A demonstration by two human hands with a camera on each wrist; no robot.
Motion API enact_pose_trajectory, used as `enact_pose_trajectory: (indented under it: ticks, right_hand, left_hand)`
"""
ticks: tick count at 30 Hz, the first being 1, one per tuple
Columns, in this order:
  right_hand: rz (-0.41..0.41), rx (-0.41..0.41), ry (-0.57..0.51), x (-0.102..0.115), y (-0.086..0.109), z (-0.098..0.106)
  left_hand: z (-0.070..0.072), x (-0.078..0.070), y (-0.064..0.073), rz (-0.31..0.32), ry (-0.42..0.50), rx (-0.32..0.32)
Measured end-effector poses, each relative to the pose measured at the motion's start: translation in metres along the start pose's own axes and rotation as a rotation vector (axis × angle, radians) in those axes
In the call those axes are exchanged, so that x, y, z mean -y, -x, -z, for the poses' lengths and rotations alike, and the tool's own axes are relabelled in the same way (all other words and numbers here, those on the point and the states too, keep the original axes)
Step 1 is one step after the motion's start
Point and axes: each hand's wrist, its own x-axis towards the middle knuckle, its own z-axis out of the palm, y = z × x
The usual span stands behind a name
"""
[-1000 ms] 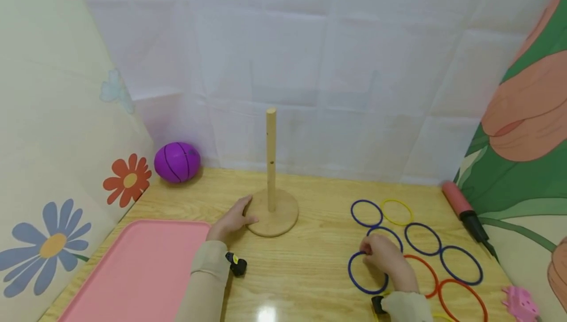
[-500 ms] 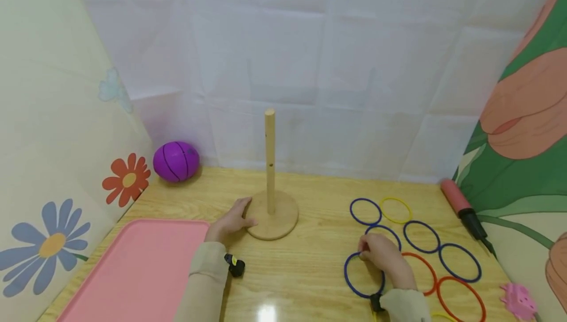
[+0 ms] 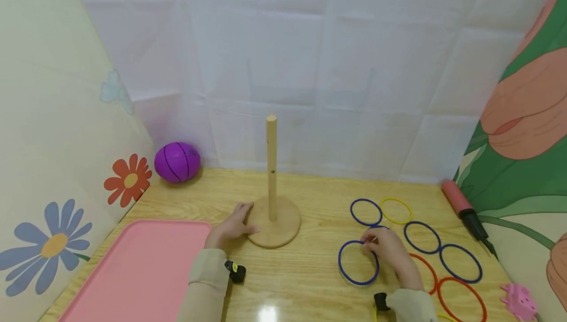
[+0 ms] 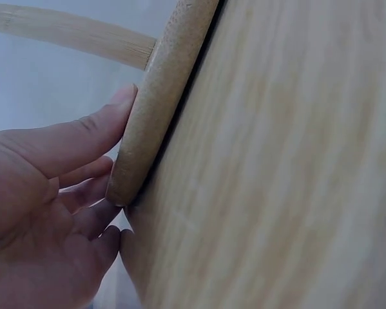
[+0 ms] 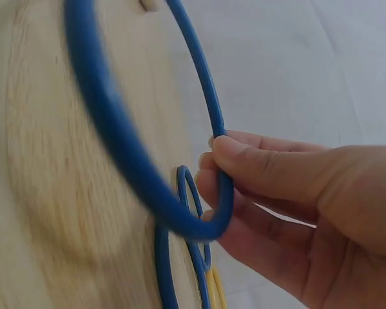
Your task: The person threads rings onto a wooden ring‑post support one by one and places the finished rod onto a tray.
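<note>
A wooden stand with an upright post on a round base stands mid-table. My left hand grips the left edge of that base; in the left wrist view the thumb lies against its upper rim and the other fingers are partly hidden behind it. Right of the stand, my right hand pinches a blue ring between thumb and fingers. The right wrist view shows this blue ring raised off the tabletop and tilted, with other rings below it.
Several blue rings, red rings and yellow rings lie at the right. Beyond them are a pink-and-black hand pump and a small pink toy. A pink tray and purple ball are at the left.
My right hand has lifted the blue ring off the table and moved it slightly left and away from me. The stand and left hand have shifted slightly toward me.
</note>
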Motion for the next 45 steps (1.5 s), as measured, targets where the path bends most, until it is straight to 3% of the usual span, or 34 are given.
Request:
enact_pose_trajectory:
  ticks: [15,45]
  right_hand:
    - [-0.103,-0.056,-0.212,0.004,0.001,0.005]
    - [-0.186,-0.047,-0.345,0.008,0.001,0.008]
  left_hand:
    - [-0.01,-0.002,0.012,0.006,0.037,-0.017]
    - [-0.036,-0.006,0.042,-0.02,0.109,-0.072]
